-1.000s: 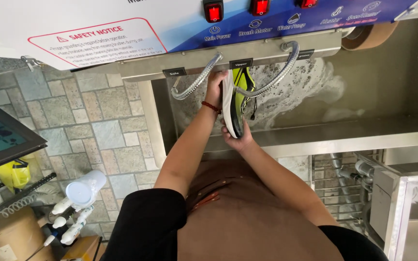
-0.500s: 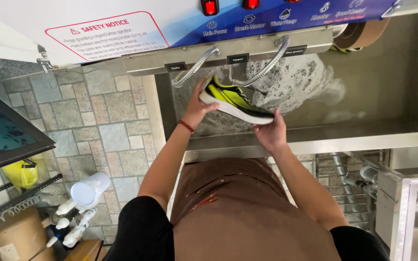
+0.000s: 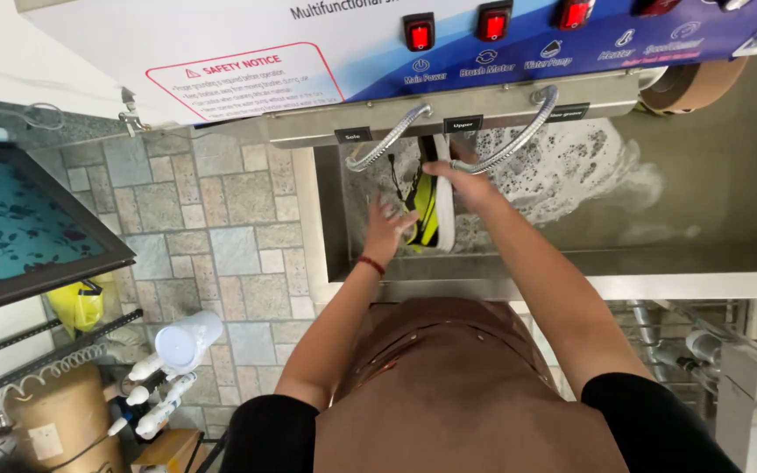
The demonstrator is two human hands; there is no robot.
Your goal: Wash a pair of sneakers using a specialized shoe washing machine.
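A yellow-green and black sneaker [image 3: 424, 207] with a white sole stands on end over the foamy steel basin [image 3: 571, 254]. My right hand [image 3: 464, 180] grips it from above, near the toe end under the machine's front edge. My left hand [image 3: 389, 229], with a red band at the wrist, presses on the shoe's left side with fingers spread. Two flexible metal hoses [image 3: 387, 140] hang from the machine just above the shoe.
A white and blue control panel [image 3: 484, 35] with red lit switches overhangs the basin. Grey stone tiles [image 3: 212, 228] cover the floor to the left. A dark patterned tray [image 3: 19, 219] sits on a rack at left, with white spray bottles [image 3: 168, 377] below. Pipes [image 3: 676, 333] run at right.
The sneaker was upright, then lay flat across the basin, and now stands on end again. My right hand has moved to its top and my left hand to its side.
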